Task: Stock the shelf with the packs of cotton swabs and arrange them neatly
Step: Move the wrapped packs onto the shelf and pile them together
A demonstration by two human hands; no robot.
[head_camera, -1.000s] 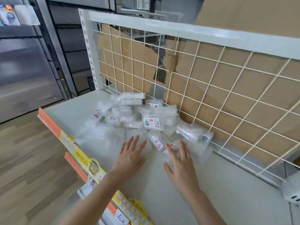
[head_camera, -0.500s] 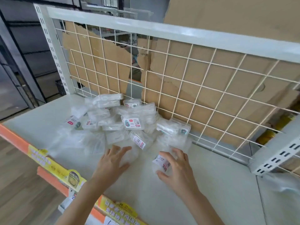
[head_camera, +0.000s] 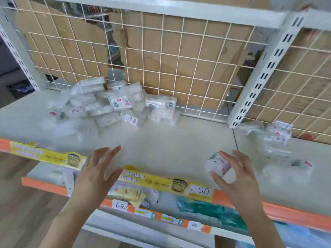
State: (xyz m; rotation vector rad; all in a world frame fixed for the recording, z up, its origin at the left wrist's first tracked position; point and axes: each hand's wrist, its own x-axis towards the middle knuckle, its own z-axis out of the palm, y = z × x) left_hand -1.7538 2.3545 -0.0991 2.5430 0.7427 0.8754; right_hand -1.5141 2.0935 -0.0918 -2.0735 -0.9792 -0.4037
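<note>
Right hand [head_camera: 240,179] grasping one pack of cotton swabs [head_camera: 217,164], thumb on one side, fingers curled round the other, held just above the front lip of the shelf [head_camera: 170,140] at about 4 o'clock in view. Left hand [head_camera: 96,176] released, fingers spread, holding nothing, over the front edge at 8 o'clock. Main heap of packs [head_camera: 111,104] sits jumbled at 11 o'clock against the wire grid [head_camera: 179,59]. A smaller cluster [head_camera: 276,138] lies at 3 o'clock, past the upright post [head_camera: 259,77]; it's blurred, so I can't tell how tidy. My read: the step is taking this one pack to its spot in a row. To do it well, I set it flat, label facing out toward the price strip [head_camera: 161,179], edge square to the front lip, touching its neighbour with no gap or overlap. It looks light and slick, so I'd lower it fully before letting go, or it may skid. The bare middle at 12 o'clock looks a likely place for a row, though I can't tell which bay is meant. The free left hand could fetch the next pack from the heap or steady the row.
</note>
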